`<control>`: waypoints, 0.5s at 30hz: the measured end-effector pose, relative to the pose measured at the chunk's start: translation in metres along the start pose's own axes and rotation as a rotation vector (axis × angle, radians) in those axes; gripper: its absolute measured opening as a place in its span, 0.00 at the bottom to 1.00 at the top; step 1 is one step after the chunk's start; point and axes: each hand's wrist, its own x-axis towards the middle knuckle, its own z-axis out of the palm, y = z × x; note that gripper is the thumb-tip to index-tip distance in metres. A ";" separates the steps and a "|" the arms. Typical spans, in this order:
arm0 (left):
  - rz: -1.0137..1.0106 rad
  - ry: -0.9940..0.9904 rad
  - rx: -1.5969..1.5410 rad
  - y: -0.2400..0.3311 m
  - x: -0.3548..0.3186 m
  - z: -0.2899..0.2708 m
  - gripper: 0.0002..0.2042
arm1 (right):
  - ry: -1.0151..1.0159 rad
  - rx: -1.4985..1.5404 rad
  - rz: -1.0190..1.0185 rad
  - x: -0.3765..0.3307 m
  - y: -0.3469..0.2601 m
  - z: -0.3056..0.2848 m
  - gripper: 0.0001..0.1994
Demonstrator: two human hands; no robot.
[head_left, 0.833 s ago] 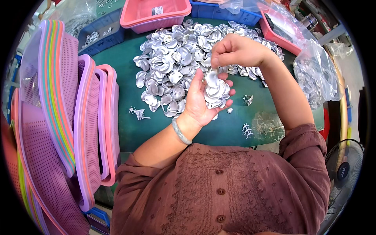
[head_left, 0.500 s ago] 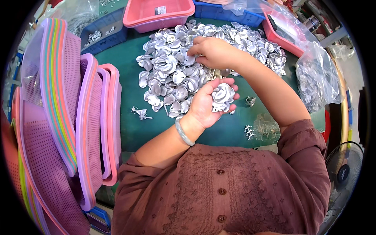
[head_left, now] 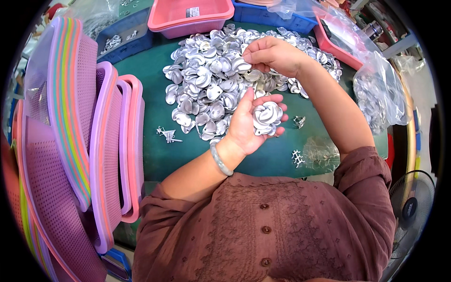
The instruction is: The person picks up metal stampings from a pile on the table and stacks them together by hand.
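Seen from your head camera looking down, your left hand [head_left: 251, 124] lies palm up over a green tabletop [head_left: 150, 155], its fingers loosely curled around a small stack of shiny silver metal pieces [head_left: 267, 117] that rests in your palm. A pale green bangle [head_left: 221, 160] circles that wrist. Your right hand [head_left: 275, 55] is above and a little farther from you, over the large heap of silver metal pieces [head_left: 211, 89], with its thumb and fingertips pinched together on one piece [head_left: 243, 63] at the heap's top. The heap spreads across the middle of the tabletop, reaching from just beside your left palm up toward the far trays. To your left, a stack of purple, pink and striped plastic baskets [head_left: 70, 141] stands on edge, leaning along the side of the tabletop. At the far edge sit a pink basket [head_left: 188, 19], a blue bin [head_left: 120, 40] with small metal parts inside, and another blue bin [head_left: 277, 19] beside it. To your right, a clear plastic bag [head_left: 378, 94] full of more silver pieces lies near your right forearm. A small silver sprue-like scrap [head_left: 168, 135] lies on the bare green surface left of the heap, and another small metal bit [head_left: 297, 157] lies near your right elbow. A dark fan [head_left: 413, 207] shows at the lower right.
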 end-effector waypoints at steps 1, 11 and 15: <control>0.005 -0.005 -0.011 0.001 0.000 0.000 0.31 | -0.009 0.032 0.004 -0.004 -0.002 -0.001 0.06; -0.041 -0.042 -0.063 -0.004 0.001 -0.006 0.23 | -0.190 -0.379 -0.168 -0.033 -0.012 -0.002 0.09; -0.110 -0.038 -0.008 -0.011 0.000 -0.005 0.15 | -0.084 -0.725 -0.359 -0.017 0.001 0.017 0.10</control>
